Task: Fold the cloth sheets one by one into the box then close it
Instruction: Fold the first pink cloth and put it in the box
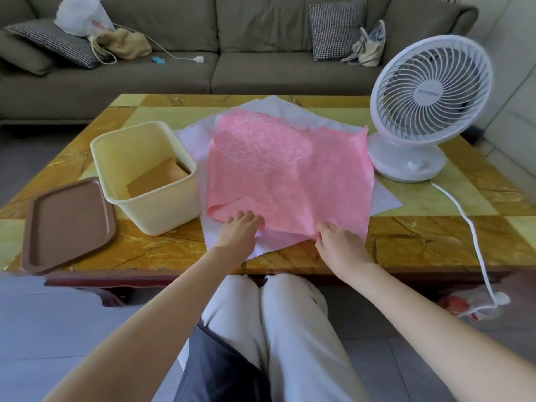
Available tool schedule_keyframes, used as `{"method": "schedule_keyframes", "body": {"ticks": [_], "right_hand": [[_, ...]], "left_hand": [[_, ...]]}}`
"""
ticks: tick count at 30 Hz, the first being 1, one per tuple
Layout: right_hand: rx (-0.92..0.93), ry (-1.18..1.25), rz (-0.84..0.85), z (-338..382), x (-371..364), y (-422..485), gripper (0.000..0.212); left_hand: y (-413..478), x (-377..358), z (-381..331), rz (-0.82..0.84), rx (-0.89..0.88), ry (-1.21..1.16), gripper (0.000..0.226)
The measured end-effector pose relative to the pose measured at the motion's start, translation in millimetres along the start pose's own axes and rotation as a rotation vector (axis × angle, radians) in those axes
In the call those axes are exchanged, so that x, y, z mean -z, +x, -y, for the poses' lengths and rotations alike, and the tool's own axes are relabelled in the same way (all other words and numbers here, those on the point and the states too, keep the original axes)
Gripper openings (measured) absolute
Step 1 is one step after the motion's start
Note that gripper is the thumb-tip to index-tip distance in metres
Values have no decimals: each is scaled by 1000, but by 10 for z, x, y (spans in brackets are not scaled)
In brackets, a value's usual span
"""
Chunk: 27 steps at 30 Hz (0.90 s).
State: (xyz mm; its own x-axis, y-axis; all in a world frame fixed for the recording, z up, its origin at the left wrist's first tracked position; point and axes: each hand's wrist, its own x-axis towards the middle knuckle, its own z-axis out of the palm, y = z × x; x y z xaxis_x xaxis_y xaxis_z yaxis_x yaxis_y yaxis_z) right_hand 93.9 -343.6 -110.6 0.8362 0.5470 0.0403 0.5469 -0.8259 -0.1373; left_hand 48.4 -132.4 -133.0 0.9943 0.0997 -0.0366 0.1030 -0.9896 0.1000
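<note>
two loose sheets on the yellow-and-brown marble-patterned table, a third cloth already boxed

item 1: pink square cloth sheet with a swirl pattern, spread over a white cloth sheet, just right of the box; its near left part is rucked

item 2: cream rectangular plastic box, open, holding a folded tan cloth; the brown plastic lid lies beside it, off

hands: the right hand pinches the pink sheet's near edge; the left hand has its fingers laid on that edge with the thumb hidden, so cannot tell if it clamps or only presses

step judged: start of the pink sheet's first fold

risks: the white sheet may lift along if fingers catch both layers; an uneven hold would skew the fold; the white desk fan close by could flutter the cloth if running, which cannot be told

writing: "fitnow" on the fan hub, nothing else legible
</note>
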Motion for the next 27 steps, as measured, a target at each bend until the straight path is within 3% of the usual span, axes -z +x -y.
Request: {"method": "schedule_keyframes", "body": {"ticks": [6,10,13,16,23,27], "right_hand": [[-185,30,-30,-454,195,-345,17],[-340,-32,39,-758,196,-612,21],[-409,-55,92,-856,154,-764,21],[-431,-38,84,-857,120,-898,20],[-441,-79,76,-723,241,-1178,14],[-397,-121,112,-633,378,-1292,11]], "left_hand": [[75,44,-93,8,21,215,46],[-18,92,-195,28,10,349,64],[-146,119,-215,36,34,408,39],[-315,157,-212,32,37,422,27],[-731,329,-154,-23,38,368,25],[-965,457,-165,52,59,363,32]]}}
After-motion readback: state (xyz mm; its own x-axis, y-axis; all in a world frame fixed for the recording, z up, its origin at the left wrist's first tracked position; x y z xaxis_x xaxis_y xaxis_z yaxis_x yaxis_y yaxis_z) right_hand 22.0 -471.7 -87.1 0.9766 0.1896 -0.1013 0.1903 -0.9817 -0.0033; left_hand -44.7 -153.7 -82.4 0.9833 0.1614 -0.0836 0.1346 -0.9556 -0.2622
